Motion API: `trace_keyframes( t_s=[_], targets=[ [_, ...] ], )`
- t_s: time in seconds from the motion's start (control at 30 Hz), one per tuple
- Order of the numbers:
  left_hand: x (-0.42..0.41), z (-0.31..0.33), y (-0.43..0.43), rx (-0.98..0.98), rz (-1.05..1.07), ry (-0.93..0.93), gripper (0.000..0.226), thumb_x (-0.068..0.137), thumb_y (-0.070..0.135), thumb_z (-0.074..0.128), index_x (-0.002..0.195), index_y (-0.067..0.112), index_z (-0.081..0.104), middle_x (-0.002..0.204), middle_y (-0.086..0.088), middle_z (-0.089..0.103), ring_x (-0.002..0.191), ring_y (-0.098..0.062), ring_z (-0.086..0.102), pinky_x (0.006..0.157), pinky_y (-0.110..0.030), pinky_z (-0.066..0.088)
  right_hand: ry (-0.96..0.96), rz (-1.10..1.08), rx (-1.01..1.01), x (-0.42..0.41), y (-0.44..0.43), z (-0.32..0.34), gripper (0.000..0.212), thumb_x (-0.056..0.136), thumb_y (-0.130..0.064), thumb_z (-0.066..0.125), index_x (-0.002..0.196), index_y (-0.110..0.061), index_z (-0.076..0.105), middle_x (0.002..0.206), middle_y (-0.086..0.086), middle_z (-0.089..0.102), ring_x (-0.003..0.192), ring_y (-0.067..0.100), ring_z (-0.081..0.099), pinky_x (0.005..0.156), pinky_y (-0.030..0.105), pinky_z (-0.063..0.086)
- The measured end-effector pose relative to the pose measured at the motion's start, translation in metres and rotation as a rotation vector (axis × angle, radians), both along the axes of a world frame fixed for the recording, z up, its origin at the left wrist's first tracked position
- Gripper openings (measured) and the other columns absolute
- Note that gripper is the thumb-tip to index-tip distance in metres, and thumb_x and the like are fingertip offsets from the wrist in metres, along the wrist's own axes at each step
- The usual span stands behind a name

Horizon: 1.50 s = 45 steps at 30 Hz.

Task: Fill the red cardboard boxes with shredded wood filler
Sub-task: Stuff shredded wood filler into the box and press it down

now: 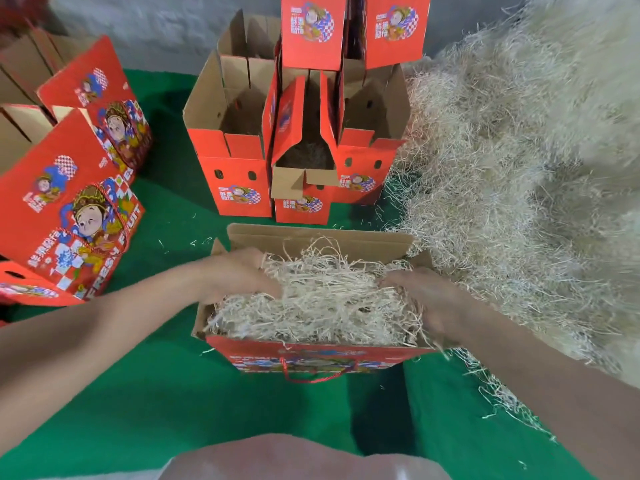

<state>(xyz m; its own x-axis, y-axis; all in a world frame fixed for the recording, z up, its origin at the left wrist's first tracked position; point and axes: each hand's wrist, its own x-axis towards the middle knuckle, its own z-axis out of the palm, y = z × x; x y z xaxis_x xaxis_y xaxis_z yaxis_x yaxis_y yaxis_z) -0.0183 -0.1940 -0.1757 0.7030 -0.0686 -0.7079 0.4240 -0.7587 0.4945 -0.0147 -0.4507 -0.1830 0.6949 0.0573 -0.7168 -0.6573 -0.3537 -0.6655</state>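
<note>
Closed red boxes [69, 209] stand at the left of the frame on the green cloth [173, 393]. The left grip [242, 275] is sunk into the shredded wood filler [322, 299], fingers buried; open or closed cannot be told. The filler tops the open red box [311, 351] at lower centre. Upright open boxes [235, 150] stand at upper centre. The right grip [426, 299] rests on the filler at the box's right end, blurred, state indeterminable. A filler heap [519, 168] occupies the right.
</note>
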Motion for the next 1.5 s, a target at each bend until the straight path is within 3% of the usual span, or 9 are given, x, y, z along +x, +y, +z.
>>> trace_keyframes(
  t_s=[0.33, 0.47, 0.6, 0.73, 0.83, 0.97, 1.17, 1.3, 1.5],
  targets=[
    [0.006, -0.008, -0.013, -0.273, 0.207, 0.158, 0.063, 0.074, 0.014, 0.071, 0.13, 0.011, 0.045, 0.137, -0.004, 0.044, 0.134, -0.025, 0.032, 0.111, -0.046, 0.025, 0.066, 0.366, 0.004, 0.002, 0.031, -0.007, 0.097, 0.071, -0.01, 0.073, 0.146, -0.014, 0.011, 0.141, 0.0, 0.035, 0.136, 0.023, 0.027, 0.114, 0.042, 0.014],
    [0.016, -0.018, 0.01, -0.023, 0.067, 0.105, 0.075, 0.085, 0.018, 0.061, 0.145, 0.013, 0.016, 0.15, -0.009, 0.021, 0.134, -0.026, 0.025, 0.108, -0.041, 0.024, 0.03, 0.288, -0.14, 0.01, -0.008, -0.011, 0.087, 0.078, -0.016, 0.067, 0.145, -0.013, 0.012, 0.15, 0.01, 0.021, 0.138, 0.029, 0.019, 0.11, 0.045, 0.018],
    [0.014, -0.023, 0.012, 0.227, -0.251, -0.033, 0.047, 0.088, 0.012, 0.049, 0.133, 0.003, 0.038, 0.102, -0.006, 0.047, 0.085, -0.016, 0.048, 0.07, -0.025, 0.04, 0.0, 0.364, -0.274, 0.014, -0.012, -0.013, 0.064, 0.082, -0.013, 0.062, 0.137, -0.012, 0.028, 0.134, 0.013, 0.04, 0.125, 0.028, 0.04, 0.103, 0.042, 0.035],
    [0.015, -0.032, 0.021, 0.348, -0.4, -0.008, 0.032, 0.089, 0.007, 0.046, 0.118, -0.003, 0.054, 0.088, -0.005, 0.05, 0.069, -0.016, 0.047, 0.057, -0.024, 0.038, -0.076, 0.632, -0.525, 0.02, -0.009, -0.008, 0.017, 0.091, -0.016, 0.051, 0.105, -0.012, 0.044, 0.072, -0.003, 0.038, 0.057, 0.005, 0.039, 0.043, 0.012, 0.037],
    [0.027, -0.037, -0.01, 0.222, -0.368, -0.013, 0.029, 0.091, 0.018, 0.053, 0.114, 0.0, 0.05, 0.099, -0.005, 0.053, 0.082, -0.016, 0.049, 0.07, -0.024, 0.042, -0.132, 0.79, -0.537, 0.024, 0.017, -0.016, 0.043, 0.09, -0.015, 0.05, 0.13, -0.008, 0.038, 0.105, 0.005, 0.057, 0.082, 0.009, 0.06, 0.066, 0.018, 0.049],
    [0.038, -0.06, -0.037, 0.18, -0.363, 0.033, 0.002, 0.093, 0.013, 0.047, 0.094, 0.012, 0.048, 0.081, 0.003, 0.042, 0.067, -0.007, 0.04, 0.058, -0.016, 0.035, -0.032, 0.867, -0.458, 0.037, 0.046, -0.041, 0.041, 0.09, 0.0, 0.04, 0.131, -0.004, 0.043, 0.111, 0.016, 0.059, 0.061, 0.012, 0.054, 0.049, 0.019, 0.045],
    [0.035, -0.097, -0.034, 0.285, -0.499, 0.169, 0.041, 0.097, 0.008, 0.035, 0.134, -0.006, 0.04, 0.137, -0.017, 0.045, 0.107, -0.02, 0.049, 0.099, -0.032, 0.04, 0.241, 0.784, -0.315, 0.048, 0.053, -0.069, 0.052, 0.084, -0.017, 0.065, 0.129, -0.002, 0.044, 0.136, 0.012, 0.045, 0.127, 0.03, 0.042, 0.104, 0.039, 0.038],
    [0.04, -0.095, -0.022, 0.283, -0.522, 0.134, 0.045, 0.094, 0.018, 0.047, 0.133, -0.003, 0.041, 0.095, -0.003, 0.049, 0.078, -0.01, 0.045, 0.069, -0.02, 0.038, 0.033, 0.79, -0.406, 0.047, 0.044, -0.061, 0.058, 0.087, -0.011, 0.059, 0.138, -0.01, 0.032, 0.106, 0.005, 0.056, 0.087, 0.017, 0.056, 0.067, 0.025, 0.045],
    [0.031, -0.042, -0.005, 0.336, -0.685, -0.118, 0.07, 0.08, 0.054, 0.059, 0.138, 0.024, 0.032, 0.143, 0.003, 0.034, 0.124, -0.019, 0.041, 0.101, -0.033, 0.036, -0.611, 1.255, -0.721, 0.031, 0.033, -0.026, 0.051, 0.085, 0.002, 0.048, 0.129, -0.024, 0.039, 0.117, 0.003, 0.055, 0.103, 0.024, 0.057, 0.087, 0.038, 0.048]
  ],
)
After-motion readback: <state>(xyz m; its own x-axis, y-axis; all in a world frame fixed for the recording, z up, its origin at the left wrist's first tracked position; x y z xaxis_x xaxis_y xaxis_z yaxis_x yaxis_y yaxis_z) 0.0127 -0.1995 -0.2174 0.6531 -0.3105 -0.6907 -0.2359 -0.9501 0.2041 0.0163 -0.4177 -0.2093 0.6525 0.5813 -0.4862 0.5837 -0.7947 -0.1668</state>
